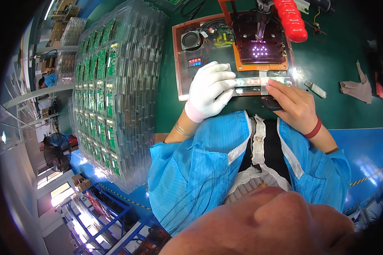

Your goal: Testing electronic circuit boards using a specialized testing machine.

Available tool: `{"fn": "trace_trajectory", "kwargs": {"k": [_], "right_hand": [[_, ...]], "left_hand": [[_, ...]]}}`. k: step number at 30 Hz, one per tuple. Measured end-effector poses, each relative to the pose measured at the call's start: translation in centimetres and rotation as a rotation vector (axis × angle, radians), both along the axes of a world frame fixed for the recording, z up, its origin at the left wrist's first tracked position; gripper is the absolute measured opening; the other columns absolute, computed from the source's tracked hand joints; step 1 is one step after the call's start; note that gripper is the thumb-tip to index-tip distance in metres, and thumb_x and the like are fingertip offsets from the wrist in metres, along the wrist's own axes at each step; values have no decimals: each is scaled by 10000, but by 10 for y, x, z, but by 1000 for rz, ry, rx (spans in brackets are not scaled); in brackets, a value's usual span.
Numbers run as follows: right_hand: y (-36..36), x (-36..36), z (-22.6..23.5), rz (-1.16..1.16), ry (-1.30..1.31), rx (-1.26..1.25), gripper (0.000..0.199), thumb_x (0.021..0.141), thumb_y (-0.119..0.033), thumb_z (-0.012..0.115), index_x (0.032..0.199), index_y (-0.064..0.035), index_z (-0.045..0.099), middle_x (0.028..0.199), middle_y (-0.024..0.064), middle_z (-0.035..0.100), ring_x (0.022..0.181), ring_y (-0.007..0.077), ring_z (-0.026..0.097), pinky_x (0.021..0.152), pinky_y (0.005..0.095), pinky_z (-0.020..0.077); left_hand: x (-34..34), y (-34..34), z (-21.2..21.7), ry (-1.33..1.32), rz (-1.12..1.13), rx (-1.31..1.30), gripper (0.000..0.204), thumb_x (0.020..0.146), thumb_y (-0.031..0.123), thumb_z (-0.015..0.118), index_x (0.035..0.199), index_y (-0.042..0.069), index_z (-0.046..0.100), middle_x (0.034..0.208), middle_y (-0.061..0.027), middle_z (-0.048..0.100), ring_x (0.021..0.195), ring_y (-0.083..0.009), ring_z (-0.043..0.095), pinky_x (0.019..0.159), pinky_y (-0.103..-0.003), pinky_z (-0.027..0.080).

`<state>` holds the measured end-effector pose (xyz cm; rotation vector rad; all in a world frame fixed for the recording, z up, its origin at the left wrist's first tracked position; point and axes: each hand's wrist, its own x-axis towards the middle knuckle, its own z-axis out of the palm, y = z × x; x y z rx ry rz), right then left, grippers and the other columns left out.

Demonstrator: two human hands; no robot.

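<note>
My left hand point(211, 90), in a white glove, has its fingers bent and close together at the left end of a narrow, shiny strip point(252, 81) with reddish parts. That strip lies along the front of a test fixture point(261, 66) with an orange-edged plate. The bare fingertips of my right hand point(294, 103) press together at a whitish tab point(264, 77) crossing the strip. Beneath them, by the thumb, is a dark rounded thing point(271, 103), partly hidden. What lies inside either hand's fingers cannot be made out.
Tall stacked clear trays of green circuit boards point(115, 89) stand on the left. A round black speaker point(191, 41) and a small digital meter point(195, 62) sit on the fixture. A red ribbed handle point(292, 19) hangs above. At right lie a white ribbed piece point(316, 89) and beige cloth point(357, 88).
</note>
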<state>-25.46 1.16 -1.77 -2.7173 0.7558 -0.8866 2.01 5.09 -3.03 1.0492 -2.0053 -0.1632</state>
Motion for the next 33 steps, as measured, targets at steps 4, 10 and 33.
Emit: {"fn": "trace_trajectory", "kwargs": {"k": [4,10,33], "right_hand": [[0,3,2,0,11,4,420,720,-82,794,1124,-29,688,1247,94,684,771,196,676,647,272,527],[5,5,-1,-10,8,32,422,714,-73,795,1121,-26,691,1266,103,674,800,199,684,650,267,534],[0,-9,-5,-104,-172,22,380,713,-54,785,1084,-33,705,1160,93,720,836,209,714,657,285,552]], "left_hand": [[1,0,-1,4,7,9,189,720,37,700,909,24,695,1025,-98,715,1048,-325,646,992,-464,482],[1,0,-1,-5,6,23,215,721,61,705,934,29,700,1054,-96,707,1080,-336,637,1005,-473,468],[-2,2,6,-71,10,-27,213,730,98,712,936,49,692,1067,-84,694,1054,-315,634,982,-474,471]]}}
